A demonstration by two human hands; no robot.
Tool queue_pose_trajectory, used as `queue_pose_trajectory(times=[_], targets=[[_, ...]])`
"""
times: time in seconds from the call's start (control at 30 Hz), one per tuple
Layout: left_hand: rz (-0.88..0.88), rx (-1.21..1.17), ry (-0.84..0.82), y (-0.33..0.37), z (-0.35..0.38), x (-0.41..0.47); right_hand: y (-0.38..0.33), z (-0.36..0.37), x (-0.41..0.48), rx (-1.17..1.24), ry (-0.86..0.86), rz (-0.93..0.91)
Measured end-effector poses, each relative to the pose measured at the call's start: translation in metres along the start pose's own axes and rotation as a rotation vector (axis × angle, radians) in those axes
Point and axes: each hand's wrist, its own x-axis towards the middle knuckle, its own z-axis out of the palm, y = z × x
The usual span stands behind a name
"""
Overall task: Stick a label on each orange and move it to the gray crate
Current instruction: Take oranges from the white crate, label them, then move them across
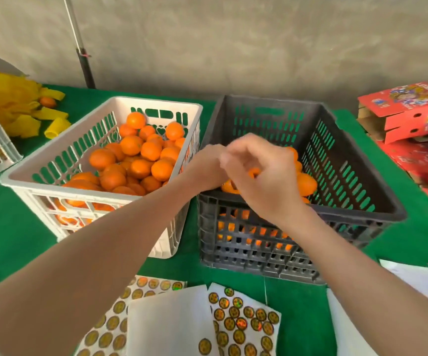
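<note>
Hands [264, 178] — orange [254, 173] (above gray crate [349, 210] rim)

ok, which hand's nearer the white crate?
Left. Left hand beside the right rim of the white crate; right hand farther right, over the gray crate.

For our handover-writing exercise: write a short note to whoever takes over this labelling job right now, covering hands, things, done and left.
Left hand: at the gray crate's near-left corner, fingers hidden behind the right hand; grip unclear.
Right hand: fingers curled round an orange above that crate.
Done: several moved oranges lie in the gray crate.
Left: the white crate holds many more; label sheets lie in front.
</note>
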Motion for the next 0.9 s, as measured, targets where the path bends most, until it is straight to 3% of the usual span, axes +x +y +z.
queue_pose_trajectory(times=[0.07, 0.17, 0.2, 0.27, 0.4, 0.47, 0.6, 0.7, 0.77, 0.9], targets=[[0.023, -0.146, 0.081, 0.0, -0.003, -0.008, -0.004, 0.004, -0.049, -0.023, -0.229, 0.17], [0.039, -0.348, 0.122, 0.004, -0.015, -0.03, 0.01, 0.022, -0.119, -0.169, -0.841, 0.655], [0.043, -0.373, 0.104, 0.005, -0.016, -0.039, 0.016, 0.029, -0.14, -0.185, -0.961, 0.777], [0.045, -0.388, 0.115, 0.011, -0.016, -0.063, 0.024, 0.04, -0.174, -0.142, -1.041, 0.932], [0.15, -0.335, 0.442, 0.013, -0.012, -0.132, 0.015, 0.063, -0.204, -0.044, -0.967, 1.071], [0.111, -0.328, 0.445, 0.004, 0.002, -0.163, 0.008, 0.071, -0.209, -0.042, -0.909, 1.034], [-0.349, -0.42, -0.099, -0.031, 0.036, -0.196, 0.004, 0.069, -0.193, 0.102, -0.732, 0.959], [-0.571, -0.674, -0.429, -0.05, 0.045, -0.197, 0.007, 0.06, -0.175, 0.218, -0.593, 0.954], [-0.595, -0.757, -0.49, -0.055, 0.047, -0.194, 0.009, 0.055, -0.166, 0.219, -0.542, 0.931], [-0.626, -0.813, -0.452, -0.053, 0.044, -0.186, 0.008, 0.048, -0.166, 0.323, -0.474, 0.962]])
